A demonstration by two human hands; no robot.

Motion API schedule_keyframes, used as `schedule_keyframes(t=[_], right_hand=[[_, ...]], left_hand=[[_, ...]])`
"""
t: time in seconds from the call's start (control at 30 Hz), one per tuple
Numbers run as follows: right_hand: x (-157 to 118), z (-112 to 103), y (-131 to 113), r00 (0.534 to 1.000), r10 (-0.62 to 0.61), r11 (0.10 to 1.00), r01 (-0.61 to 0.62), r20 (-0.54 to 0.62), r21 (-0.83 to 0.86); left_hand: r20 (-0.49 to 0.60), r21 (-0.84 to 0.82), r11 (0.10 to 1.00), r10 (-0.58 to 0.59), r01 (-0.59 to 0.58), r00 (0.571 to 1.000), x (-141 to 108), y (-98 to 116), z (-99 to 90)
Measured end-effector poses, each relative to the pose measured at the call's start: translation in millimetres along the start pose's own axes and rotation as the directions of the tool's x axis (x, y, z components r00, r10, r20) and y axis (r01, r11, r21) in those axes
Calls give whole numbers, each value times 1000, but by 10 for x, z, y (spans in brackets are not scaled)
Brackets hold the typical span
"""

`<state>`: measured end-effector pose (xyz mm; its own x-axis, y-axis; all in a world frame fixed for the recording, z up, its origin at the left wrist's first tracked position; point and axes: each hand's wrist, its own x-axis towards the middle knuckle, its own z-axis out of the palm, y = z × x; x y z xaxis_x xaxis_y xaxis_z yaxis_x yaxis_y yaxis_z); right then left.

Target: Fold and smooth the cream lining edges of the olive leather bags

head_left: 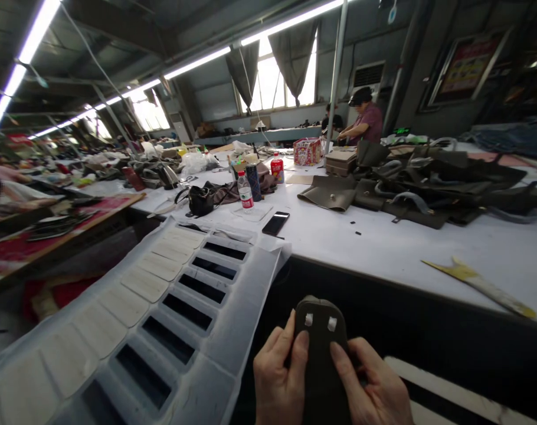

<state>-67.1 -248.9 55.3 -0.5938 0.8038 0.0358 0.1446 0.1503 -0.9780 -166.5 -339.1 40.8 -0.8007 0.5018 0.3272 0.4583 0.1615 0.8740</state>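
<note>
And here's the left hand (pixel 277 369) and right hand (pixel 372 378), each grip closed on an edge of the dark piece (pixel 319 363)! Hard pressing might bend its tabs (pixel 308 319); slack fingers could drop it, short of the surface (pixel 383 251).

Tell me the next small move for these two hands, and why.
I'd probably slide the right thumb up to the nearer of the two pale tabs and feel how it sits. That thumb rests just below it, and the left hand also grips the dark piece, so it should stay steady.
</note>
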Motion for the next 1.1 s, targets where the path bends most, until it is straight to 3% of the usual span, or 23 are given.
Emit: schedule_keyframes(t=[0.17, 0.33, 0.4, 0.5, 0.6, 0.67, 0.77, 0.83, 1.0, 1.1], right_hand=[[-14, -59, 23, 996, -35, 999, 32, -79, -39], [3, -128, 34, 999, 28, 1000, -27, -45, 15], [1, -147, 50, 999, 29, 999, -28, -16, 27], [-21, -189, 98, 1000, 5, 1000, -6, 23, 4], [-13, -281, 155, 998, -17, 996, 23, 66, -83], [40, -361, 173, 989, -134, 973, 143, 64, -183], [166, -449, 150, 894, -444, 816, 430, 59, -386], [237, -464, 109, 815, -570, 693, 543, 102, -475], [262, -413, 14, 721, -687, 619, 646, 91, -447], [217, -392, 3, 692, -719, 614, 673, 59, -412]], left_hand=[[69, -108, 992, -63, 70, 996, 1, 31, 62], [71, -307, 926, -209, 221, 975, -12, 14, 169], [57, -359, 917, -165, 174, 985, 39, 7, 194], [167, -432, 898, -7, 80, 986, 131, 10, 187], [286, -521, 844, 32, 128, 958, 158, 16, 157], [343, -558, 809, 20, 187, 939, 137, 18, 150], [348, -560, 813, 53, 162, 936, 92, 28, 164], [329, -545, 830, 84, 116, 941, 75, 43, 181], [323, -558, 826, 131, 76, 937, 75, 83, 213], [331, -572, 816, 142, 79, 933, 77, 88, 230]])
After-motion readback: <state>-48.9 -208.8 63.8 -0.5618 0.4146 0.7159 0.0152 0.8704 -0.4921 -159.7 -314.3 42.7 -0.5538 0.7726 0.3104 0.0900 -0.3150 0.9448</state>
